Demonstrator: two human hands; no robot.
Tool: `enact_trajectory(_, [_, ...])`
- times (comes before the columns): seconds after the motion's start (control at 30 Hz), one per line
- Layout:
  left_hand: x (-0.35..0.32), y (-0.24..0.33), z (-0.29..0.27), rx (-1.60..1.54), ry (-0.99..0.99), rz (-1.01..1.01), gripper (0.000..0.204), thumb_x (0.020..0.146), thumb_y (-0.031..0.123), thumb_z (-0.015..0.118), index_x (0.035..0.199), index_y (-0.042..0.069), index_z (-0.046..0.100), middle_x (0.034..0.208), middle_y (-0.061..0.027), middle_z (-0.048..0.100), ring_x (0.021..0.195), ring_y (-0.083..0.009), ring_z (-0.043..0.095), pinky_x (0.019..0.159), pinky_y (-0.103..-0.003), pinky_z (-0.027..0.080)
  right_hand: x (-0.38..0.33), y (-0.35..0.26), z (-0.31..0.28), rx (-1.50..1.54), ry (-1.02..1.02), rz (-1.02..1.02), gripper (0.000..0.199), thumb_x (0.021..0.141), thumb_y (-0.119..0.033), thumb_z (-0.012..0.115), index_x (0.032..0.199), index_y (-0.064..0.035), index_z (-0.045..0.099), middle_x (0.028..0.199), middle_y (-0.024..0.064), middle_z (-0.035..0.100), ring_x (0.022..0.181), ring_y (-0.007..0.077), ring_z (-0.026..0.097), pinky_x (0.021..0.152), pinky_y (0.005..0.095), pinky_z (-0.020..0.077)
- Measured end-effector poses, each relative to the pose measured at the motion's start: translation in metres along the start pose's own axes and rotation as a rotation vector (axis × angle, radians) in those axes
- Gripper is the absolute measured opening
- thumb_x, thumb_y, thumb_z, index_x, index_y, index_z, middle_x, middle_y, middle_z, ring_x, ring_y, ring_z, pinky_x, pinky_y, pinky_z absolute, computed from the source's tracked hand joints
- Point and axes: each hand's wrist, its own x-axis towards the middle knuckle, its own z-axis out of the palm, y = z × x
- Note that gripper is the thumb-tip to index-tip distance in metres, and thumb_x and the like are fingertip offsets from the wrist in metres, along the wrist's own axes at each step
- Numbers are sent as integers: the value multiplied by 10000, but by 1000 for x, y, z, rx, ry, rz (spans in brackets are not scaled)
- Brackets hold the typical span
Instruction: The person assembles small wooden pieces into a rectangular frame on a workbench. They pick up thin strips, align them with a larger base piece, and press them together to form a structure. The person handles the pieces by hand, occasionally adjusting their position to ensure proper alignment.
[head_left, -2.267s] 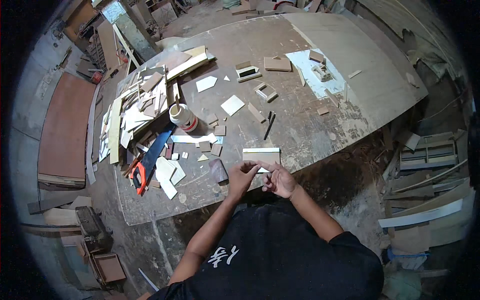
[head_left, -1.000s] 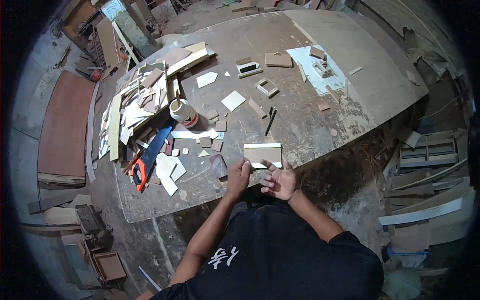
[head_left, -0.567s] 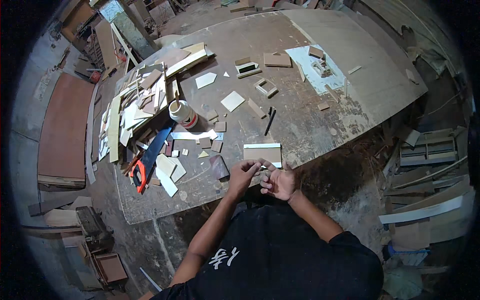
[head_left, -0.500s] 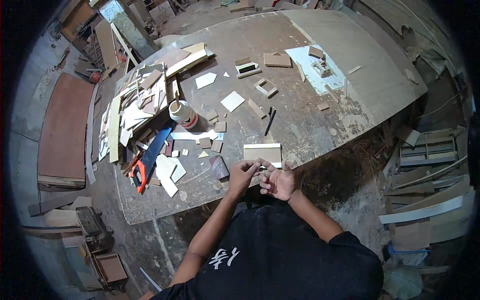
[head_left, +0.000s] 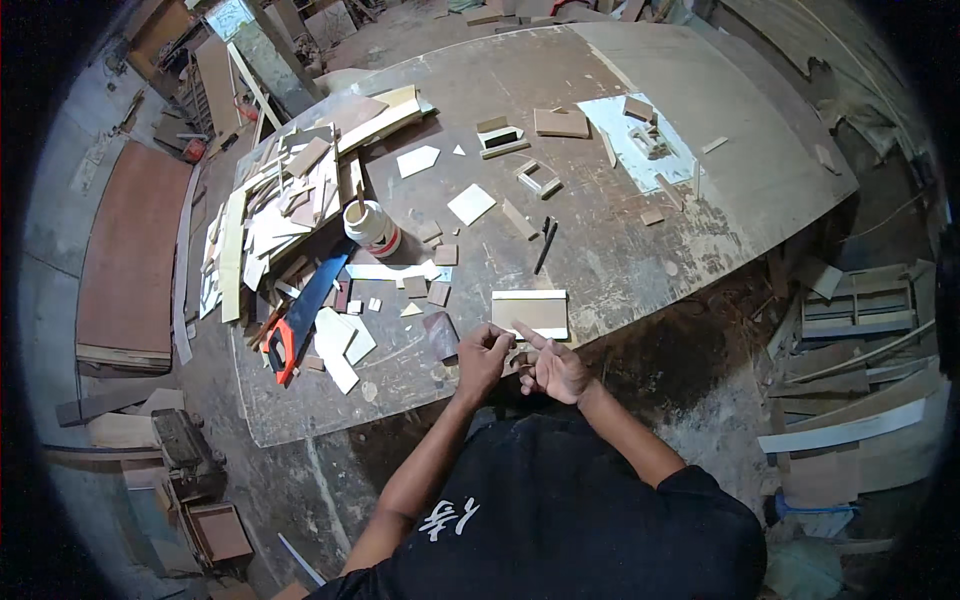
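Note:
My left hand [head_left: 482, 364] is at the table's near edge, thumb and fingertips pinched together; whatever lies between them is too small to make out. Close beside it, my right hand [head_left: 556, 372] is turned partly palm up. Its index finger points up and left, while the other fingers curl loosely with nothing visible in them. Just beyond both hands lies a small brown wooden panel [head_left: 528, 314] with a pale strip along its far edge and another along its near edge. A dark curved piece [head_left: 440, 336], perhaps sandpaper, rests left of the panel.
A white glue jar [head_left: 372, 230] with a stick in it stands left of centre. Near it lie a handsaw [head_left: 312, 312] with an orange handle and a heap of wood offcuts [head_left: 275, 222]. A black pen [head_left: 546, 246] and small wooden frames [head_left: 537, 180] lie farther off.
My right index finger has straightened toward the upper left, and its other fingers have curled in. My left hand keeps its pinch. The whole view has shifted slightly.

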Motion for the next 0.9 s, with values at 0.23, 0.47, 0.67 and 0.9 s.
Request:
enact_trajectory(0.23, [-1, -3, -8, -78, 37, -34, 212, 916, 140, 576, 811, -26, 657, 690, -67, 660, 627, -104, 590, 583, -274, 464, 0, -2, 0, 21, 44, 31, 1006, 808, -652, 621, 1527, -93, 196, 946, 95, 599, 707, 179, 554, 667, 345, 521])
enact_trajectory(0.47, [16, 9, -33, 275, 488, 268, 96, 819, 62, 694, 896, 5, 677, 850, -95, 676, 822, -239, 643, 711, -335, 503, 2, -2, 2, 23, -13, 23, 998, 815, -697, 573, 1507, -58, 241, 946, 109, 602, 709, 189, 552, 655, 345, 510])
enact_trajectory(0.67, [12, 11, -52, 249, 33, 290, 146, 799, 56, 722, 936, 24, 688, 846, -88, 695, 780, -174, 657, 670, -293, 506, 5, 0, 0, 32, -30, 51, 978, 830, -675, 571, 1497, -34, 252, 982, 124, 615, 744, 204, 587, 677, 354, 519])
enact_trajectory(0.9, [7, 24, -50, 452, -103, 471, 127, 797, 93, 724, 916, 52, 705, 907, -101, 705, 803, -247, 687, 666, -326, 526, 13, 10, -14, 11, -62, 72, 948, 846, -610, 597, 1491, -9, 248, 1041, 140, 628, 787, 213, 620, 710, 366, 524])
